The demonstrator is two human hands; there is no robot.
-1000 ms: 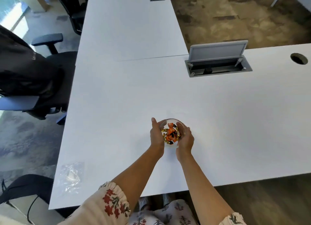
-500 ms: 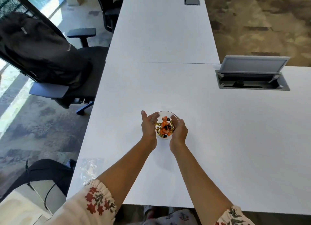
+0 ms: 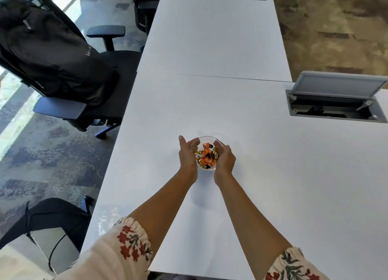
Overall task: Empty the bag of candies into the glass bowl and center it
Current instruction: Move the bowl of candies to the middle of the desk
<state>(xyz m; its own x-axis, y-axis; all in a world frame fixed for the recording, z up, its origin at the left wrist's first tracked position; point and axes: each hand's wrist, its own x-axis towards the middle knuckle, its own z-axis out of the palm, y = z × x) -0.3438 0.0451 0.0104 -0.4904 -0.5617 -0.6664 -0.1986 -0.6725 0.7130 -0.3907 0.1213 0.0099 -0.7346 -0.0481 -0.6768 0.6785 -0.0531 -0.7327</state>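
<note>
A small clear glass bowl sits on the white desk, filled with several orange, gold and black wrapped candies. My left hand cups its left side and my right hand cups its right side, both gripping the bowl. The emptied clear plastic bag lies flat near the desk's front left corner, partly hidden by my left sleeve.
An open grey cable hatch is sunk in the desk at the right. A black office chair carrying a black backpack stands left of the desk. Another chair is at the lower left.
My view has swung left and down, so the bowl and hands appear nearer the frame's middle. Both hands stay on the bowl; it seems to have slid slightly forward on the desk.
</note>
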